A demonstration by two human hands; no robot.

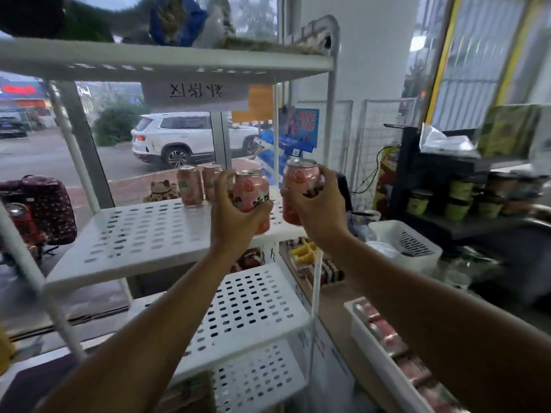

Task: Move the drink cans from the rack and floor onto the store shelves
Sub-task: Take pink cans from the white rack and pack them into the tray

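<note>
Head view: left hand (235, 213) grasps one pink can (251, 192); right hand (317, 204) grasps a second pink can (298, 180); both upright above the perforated white shelf (143, 231); two more cans (199, 184) stand on it.

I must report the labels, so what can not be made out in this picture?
Head view: print on the pink metal drink can in the left hand is blurred and partly covered by that hand.
Head view: much of the second pink metal can is hidden behind the right hand.
Head view: things on the white top shelf are blurred and cut by the upper edge.
</note>
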